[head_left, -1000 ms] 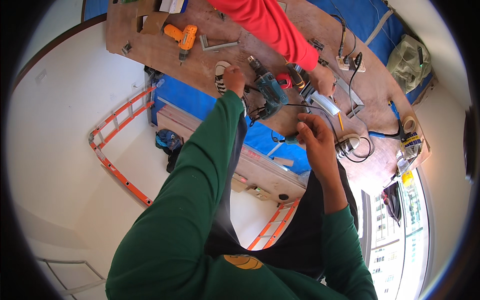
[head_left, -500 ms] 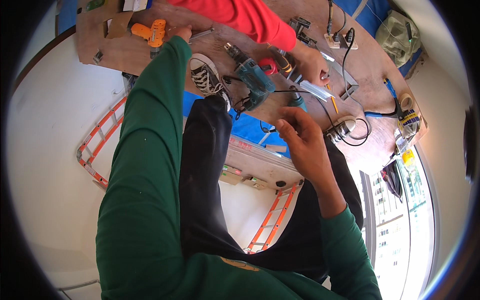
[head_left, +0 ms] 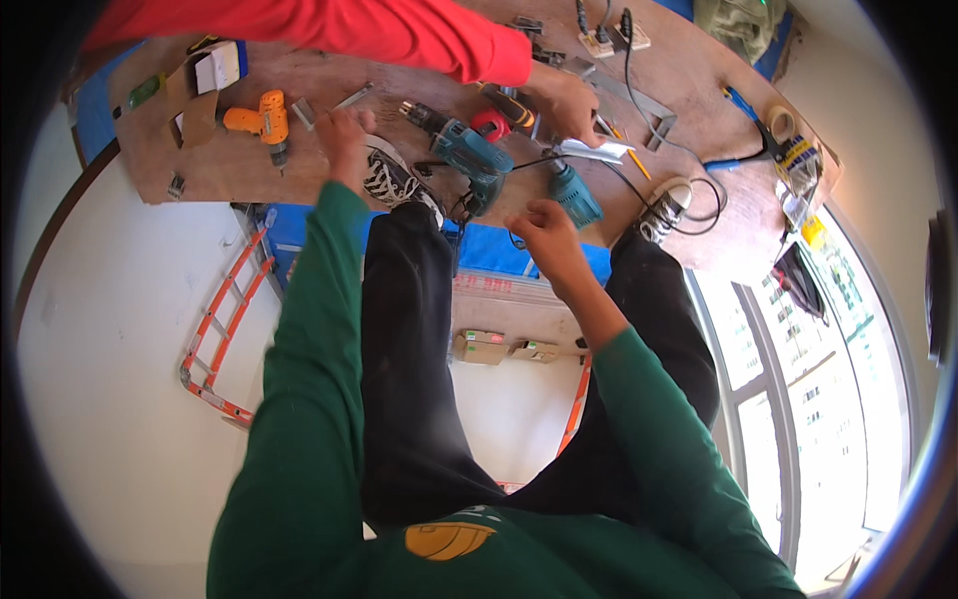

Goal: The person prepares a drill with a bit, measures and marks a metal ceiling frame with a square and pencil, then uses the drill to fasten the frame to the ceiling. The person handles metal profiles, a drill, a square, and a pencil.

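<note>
A gray metal bracket (head_left: 354, 96) lies on the far left part of the desk (head_left: 165, 165), and the left hand (head_left: 345, 145) is right at its near side. That hand's fingers look bent, but I can't tell if they touch or hold the bracket. The right hand (head_left: 549, 235) is at the near edge, just left of a small teal tool (head_left: 573, 195). Its fingers are curled in, and I can't tell if it has hold of anything. A big teal drill (head_left: 464, 150) lies between the two hands, a bit far. A red round thing (head_left: 490, 125) is just past it. An orange drill (head_left: 269, 122) lies left of the bracket. To the right, another person's hand (head_left: 566, 103), in a red sleeve (head_left: 399, 38), is by a shiny white strip (head_left: 599, 151) and a yellow pencil (head_left: 640, 166).
</note>
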The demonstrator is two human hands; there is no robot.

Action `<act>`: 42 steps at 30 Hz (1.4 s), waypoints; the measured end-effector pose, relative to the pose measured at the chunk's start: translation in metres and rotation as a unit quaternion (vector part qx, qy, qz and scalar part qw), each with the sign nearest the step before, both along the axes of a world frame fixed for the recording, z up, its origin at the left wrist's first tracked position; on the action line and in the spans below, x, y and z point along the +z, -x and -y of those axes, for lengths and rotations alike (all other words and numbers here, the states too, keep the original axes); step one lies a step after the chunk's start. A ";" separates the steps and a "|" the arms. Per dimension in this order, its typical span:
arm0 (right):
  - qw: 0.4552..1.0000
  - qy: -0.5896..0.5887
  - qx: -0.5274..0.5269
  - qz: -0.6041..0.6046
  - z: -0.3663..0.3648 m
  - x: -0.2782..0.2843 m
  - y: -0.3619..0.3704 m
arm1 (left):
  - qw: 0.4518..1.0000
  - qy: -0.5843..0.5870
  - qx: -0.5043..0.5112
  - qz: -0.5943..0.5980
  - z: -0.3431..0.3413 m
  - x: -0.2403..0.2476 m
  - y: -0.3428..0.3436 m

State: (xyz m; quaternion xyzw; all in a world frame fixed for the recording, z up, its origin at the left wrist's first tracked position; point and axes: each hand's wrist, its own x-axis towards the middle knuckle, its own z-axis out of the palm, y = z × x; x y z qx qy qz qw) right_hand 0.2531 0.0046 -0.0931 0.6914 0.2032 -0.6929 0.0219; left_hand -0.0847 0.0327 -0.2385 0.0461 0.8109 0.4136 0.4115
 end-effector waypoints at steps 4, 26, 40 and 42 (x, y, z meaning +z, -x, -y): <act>0.995 -0.069 0.033 0.071 0.075 -0.103 0.029 | 0.940 0.051 0.187 0.280 0.075 0.067 -0.085; 0.993 -0.040 -0.108 0.024 -0.022 -0.001 0.001 | 0.957 0.056 0.091 0.269 0.122 0.289 -0.090; 0.935 -0.318 0.133 0.079 0.063 0.222 -0.109 | 0.830 0.175 0.054 0.527 0.041 0.253 -0.293; 0.933 -0.331 0.128 0.065 0.068 0.240 -0.114 | 0.789 0.193 0.101 0.575 0.046 0.269 -0.299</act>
